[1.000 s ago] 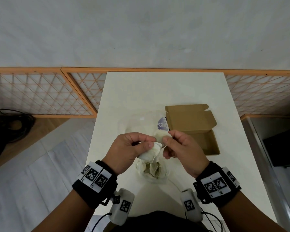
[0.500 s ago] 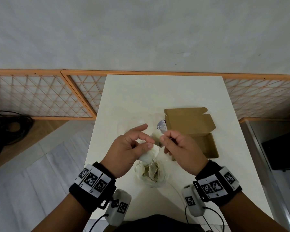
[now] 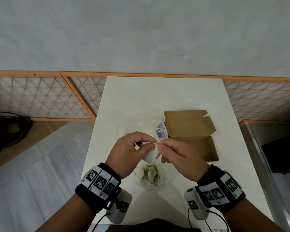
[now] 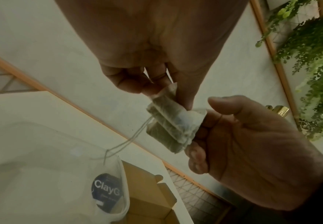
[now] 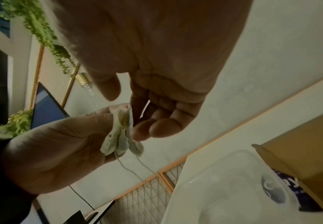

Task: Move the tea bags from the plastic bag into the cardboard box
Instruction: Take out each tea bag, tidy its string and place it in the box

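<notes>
Comparing with a moment ago, we now pinch the small clump of tea bags (image 4: 171,125) between both hands, left hand (image 3: 129,154) and right hand (image 3: 179,156) drawn together above the plastic bag (image 3: 150,177), cardboard box (image 3: 193,136) on the counter (image 3: 141,97) likely next.

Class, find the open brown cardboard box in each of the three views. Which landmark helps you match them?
Head: open brown cardboard box right of centre on the table, beyond the right hand.
Left wrist: bottom centre.
Right wrist: lower right edge.
Shared landmark: dark round sticker beside it.
</notes>
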The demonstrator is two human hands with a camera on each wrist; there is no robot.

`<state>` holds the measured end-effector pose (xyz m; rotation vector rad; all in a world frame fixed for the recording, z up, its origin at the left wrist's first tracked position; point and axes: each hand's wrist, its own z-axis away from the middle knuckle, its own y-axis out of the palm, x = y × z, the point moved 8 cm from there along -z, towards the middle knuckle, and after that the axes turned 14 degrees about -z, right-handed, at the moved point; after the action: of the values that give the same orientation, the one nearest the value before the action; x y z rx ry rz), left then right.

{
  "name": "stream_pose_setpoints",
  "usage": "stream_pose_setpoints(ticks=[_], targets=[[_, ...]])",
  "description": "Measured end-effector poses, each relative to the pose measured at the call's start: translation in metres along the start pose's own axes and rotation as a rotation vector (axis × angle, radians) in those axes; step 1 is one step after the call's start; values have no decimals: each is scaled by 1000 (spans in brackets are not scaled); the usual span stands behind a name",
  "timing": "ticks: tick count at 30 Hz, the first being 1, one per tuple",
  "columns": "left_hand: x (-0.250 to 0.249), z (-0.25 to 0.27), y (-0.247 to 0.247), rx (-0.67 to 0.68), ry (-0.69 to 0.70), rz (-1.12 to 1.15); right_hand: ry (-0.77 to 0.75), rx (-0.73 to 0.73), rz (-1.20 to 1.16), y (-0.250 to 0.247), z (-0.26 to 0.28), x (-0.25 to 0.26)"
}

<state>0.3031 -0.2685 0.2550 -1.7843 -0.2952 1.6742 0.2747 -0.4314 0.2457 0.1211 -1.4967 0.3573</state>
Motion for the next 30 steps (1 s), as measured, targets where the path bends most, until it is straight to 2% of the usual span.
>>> stream_pose_setpoints(ticks=[4, 7, 11, 16, 21, 26, 30], targets=[[1, -1, 11, 43, -39, 166, -21, -16, 1, 2, -1, -7], [3, -1, 16, 35, -62, 189, -25, -57, 23, -9, -2, -9], [23, 3, 21, 43, -134, 130, -10, -149, 118, -54, 4, -4], [61, 18, 36, 159, -232, -5, 55, -269, 288, -123, 20, -10], [89, 33, 50, 221, -303, -108, 240, -229, 390, -138, 17, -69], [102, 40, 65, 271, -336, -153, 436, -47, 520, -120, -12, -155], [108, 45, 71, 301, -348, -210, 503, -29, 552, -108, -38, -192]])
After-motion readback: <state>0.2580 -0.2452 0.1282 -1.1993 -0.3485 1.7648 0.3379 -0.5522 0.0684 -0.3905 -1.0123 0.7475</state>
